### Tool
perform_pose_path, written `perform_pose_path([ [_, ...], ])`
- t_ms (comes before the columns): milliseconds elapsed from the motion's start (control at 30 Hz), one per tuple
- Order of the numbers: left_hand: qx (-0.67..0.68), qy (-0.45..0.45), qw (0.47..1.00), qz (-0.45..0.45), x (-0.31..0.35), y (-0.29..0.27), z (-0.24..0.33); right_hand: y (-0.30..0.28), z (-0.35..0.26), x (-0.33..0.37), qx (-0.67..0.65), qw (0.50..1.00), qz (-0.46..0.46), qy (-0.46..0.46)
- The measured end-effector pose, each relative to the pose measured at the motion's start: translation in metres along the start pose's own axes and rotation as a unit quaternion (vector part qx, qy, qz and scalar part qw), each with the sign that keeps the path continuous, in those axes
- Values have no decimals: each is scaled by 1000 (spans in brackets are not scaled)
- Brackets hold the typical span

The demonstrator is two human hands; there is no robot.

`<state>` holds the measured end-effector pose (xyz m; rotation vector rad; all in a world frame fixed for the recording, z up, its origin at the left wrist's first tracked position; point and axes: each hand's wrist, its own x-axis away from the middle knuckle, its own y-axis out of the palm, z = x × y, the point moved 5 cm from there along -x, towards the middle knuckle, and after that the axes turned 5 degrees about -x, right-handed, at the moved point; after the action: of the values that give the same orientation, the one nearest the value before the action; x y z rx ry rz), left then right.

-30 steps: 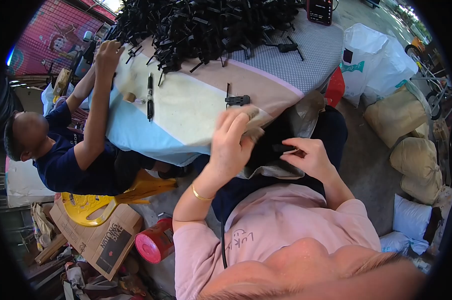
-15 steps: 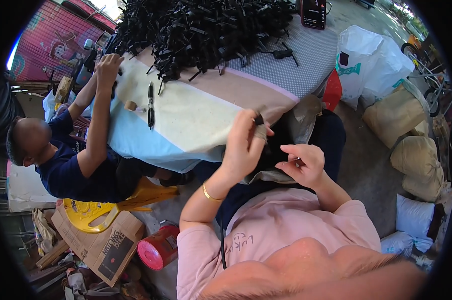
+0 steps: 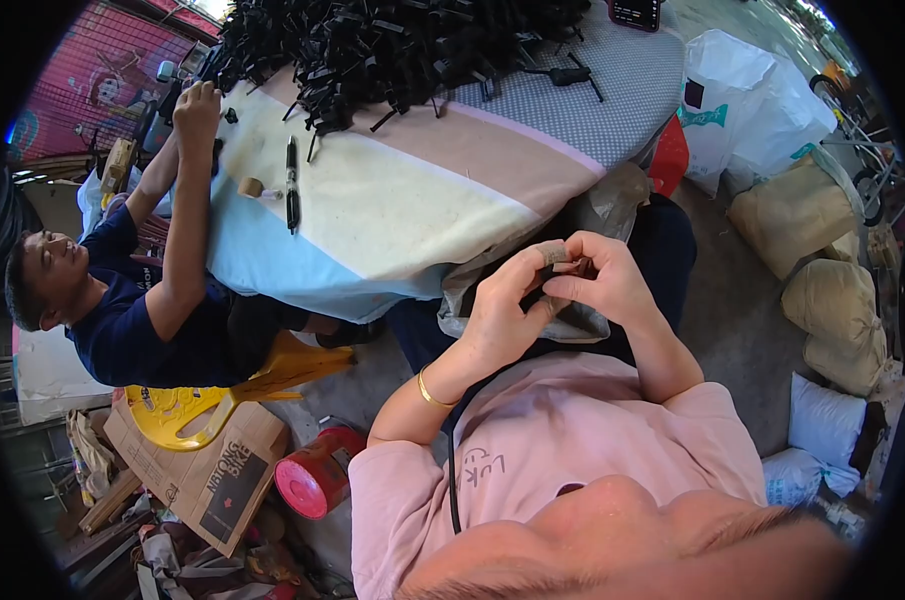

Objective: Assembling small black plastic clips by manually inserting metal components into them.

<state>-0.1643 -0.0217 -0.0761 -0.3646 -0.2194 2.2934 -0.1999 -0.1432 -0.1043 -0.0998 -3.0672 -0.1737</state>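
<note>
Over my lap, my left hand (image 3: 512,295) and my right hand (image 3: 604,278) are drawn together, fingertips touching or nearly so. The fingers of both are pinched closed around something small and dark, mostly hidden between them. A wrap (image 3: 551,254) covers part of a left finger, and a gold bangle sits on that wrist. Beneath the hands, a grey cloth or bag (image 3: 457,308) lies across my lap by the table edge. A large heap of small black plastic parts (image 3: 392,60) with thin stems covers the far side of the table.
The table (image 3: 402,220) has a patterned cloth, with a black pen (image 3: 292,185) and a tape roll (image 3: 250,187) on it. At left, another person (image 3: 122,290) works on a yellow chair (image 3: 187,415). A red bucket (image 3: 317,475) stands on the floor; white bags (image 3: 742,110) stand right.
My left hand has come down and right, carrying a small black piece, to meet my right hand, which has moved up slightly. The other person's hands have shifted slightly left.
</note>
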Motion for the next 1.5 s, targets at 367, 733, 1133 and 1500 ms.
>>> perform_pose_path([
  [367,196,-96,973,70,8,-9,-22,8,-9,5,34,998,-1,-49],
  [733,-27,25,992,123,13,-5,-24,10,5,7,-7,999,9,-44],
  [1133,-120,-13,986,112,15,-2,-17,46,-76,47,-236,929,-282,-48],
  [1500,-71,-45,991,101,21,-8,-12,84,-99,58,-251,855,-452,-42],
])
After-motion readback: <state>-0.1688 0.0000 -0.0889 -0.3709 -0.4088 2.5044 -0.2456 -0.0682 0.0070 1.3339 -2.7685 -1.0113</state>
